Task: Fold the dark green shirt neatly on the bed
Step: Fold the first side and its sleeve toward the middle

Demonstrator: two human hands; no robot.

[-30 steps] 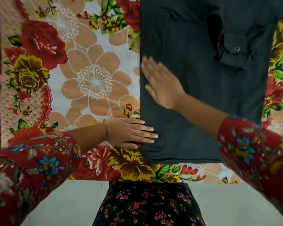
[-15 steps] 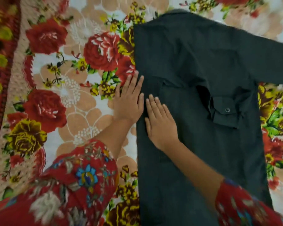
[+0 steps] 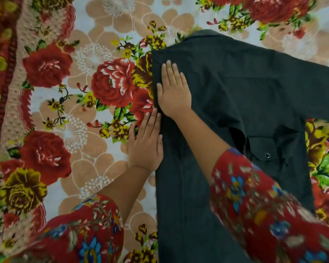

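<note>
The right hand (image 3: 174,92) and left hand (image 3: 145,145) press flat, fingers straight, at the side edge of the dark green shirt (image 3: 245,103). It looks soft and floppy, so grab the loose sleeve (image 3: 302,82).

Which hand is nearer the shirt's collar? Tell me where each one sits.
Right. The right hand lies flat on the dark green shirt below the collar; the left hand rests lower down, at the shirt's left edge, partly on the bedsheet.
</note>
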